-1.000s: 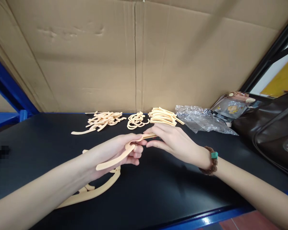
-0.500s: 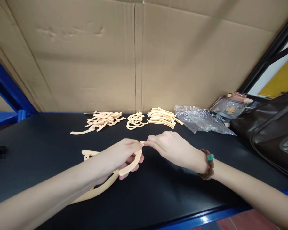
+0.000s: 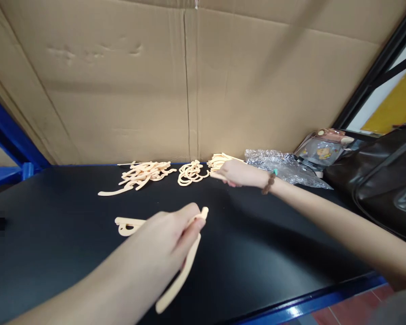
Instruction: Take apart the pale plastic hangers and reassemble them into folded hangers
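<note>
My left hand (image 3: 176,234) is closed round a curved cream plastic piece (image 3: 180,284), whose long arm hangs toward the table's front and whose short end pokes out past the thumb. Under my left wrist lies another cream part (image 3: 126,225) with a rounded loop, partly covered. My right hand (image 3: 233,173) reaches to the pile of straight cream strips (image 3: 219,158), its fingers closed at a strip (image 3: 217,176) on the near side of that pile. The fingertips are small in view, and the hand covers part of the pile.
On the black table (image 3: 71,253), a pile of curved cream arms (image 3: 145,174) and a pile of cream hooks (image 3: 189,173) lie at the back. To the right are clear plastic wrap (image 3: 280,164), a transparent container (image 3: 320,149) and a dark bag (image 3: 389,180). Cardboard (image 3: 122,90) stands behind.
My right hand has left my left hand and moved back to the strip pile. My left hand has turned and come slightly nearer, with the curved piece still in it.
</note>
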The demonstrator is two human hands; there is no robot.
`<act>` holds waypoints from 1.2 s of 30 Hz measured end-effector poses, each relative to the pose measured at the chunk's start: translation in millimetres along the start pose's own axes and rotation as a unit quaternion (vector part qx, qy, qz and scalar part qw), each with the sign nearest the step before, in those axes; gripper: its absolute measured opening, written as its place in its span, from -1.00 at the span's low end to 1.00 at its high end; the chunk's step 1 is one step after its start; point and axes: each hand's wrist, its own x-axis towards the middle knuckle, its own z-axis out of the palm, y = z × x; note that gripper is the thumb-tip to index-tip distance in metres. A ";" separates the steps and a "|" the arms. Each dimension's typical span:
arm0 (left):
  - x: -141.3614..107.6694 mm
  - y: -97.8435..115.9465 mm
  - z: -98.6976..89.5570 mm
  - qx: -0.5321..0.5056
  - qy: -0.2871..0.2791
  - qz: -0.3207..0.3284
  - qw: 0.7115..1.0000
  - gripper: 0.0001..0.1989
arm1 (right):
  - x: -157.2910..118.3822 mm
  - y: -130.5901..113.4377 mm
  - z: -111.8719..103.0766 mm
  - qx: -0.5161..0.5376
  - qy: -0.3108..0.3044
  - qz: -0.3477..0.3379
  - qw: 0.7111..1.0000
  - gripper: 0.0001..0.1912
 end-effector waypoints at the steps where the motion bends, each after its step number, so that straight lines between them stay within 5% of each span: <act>1: 3.0 -3.7 -10.6 0.019 0.002 0.008 1.000 -0.61 | 6.3 11.4 -4.8 -0.033 0.010 0.027 0.999 -0.66; 3: 20.1 -16.7 -41.9 0.093 0.024 0.006 0.995 -0.59 | 17.8 31.4 -14.6 -0.092 0.049 0.077 0.992 -0.75; 6: 59.3 -52.3 -97.7 0.236 0.223 -0.004 0.946 -0.70 | 32.7 55.2 -24.8 -0.140 0.097 0.114 0.979 -0.75; 10: 96.4 -108.8 -140.0 0.160 0.222 -0.029 0.961 -0.60 | 47.2 79.9 -23.1 -0.135 0.125 0.099 0.978 -0.71; 15: 111.6 -146.1 -137.2 0.177 0.191 0.000 0.965 -0.57 | 53.9 93.3 -8.3 -0.083 0.152 0.078 0.982 -0.73; 23: 121.7 -157.7 -128.0 0.198 0.099 0.027 0.975 -0.39 | 54.2 94.2 -0.8 -0.050 0.139 0.025 0.989 -0.77; 28: 104.5 -149.0 -117.6 0.235 0.054 0.029 0.970 -0.12 | 29.7 42.4 9.2 -0.075 0.176 -0.053 0.980 -0.76; 33: 97.8 -143.7 -102.0 0.220 0.078 0.071 0.970 -0.23 | -5.0 -56.4 53.7 -0.104 0.103 -0.237 0.960 -0.64; 36: 100.7 -143.1 -98.5 0.204 0.078 0.080 0.973 -0.26 | -9.7 -95.6 82.3 -0.083 0.043 -0.234 0.968 -0.40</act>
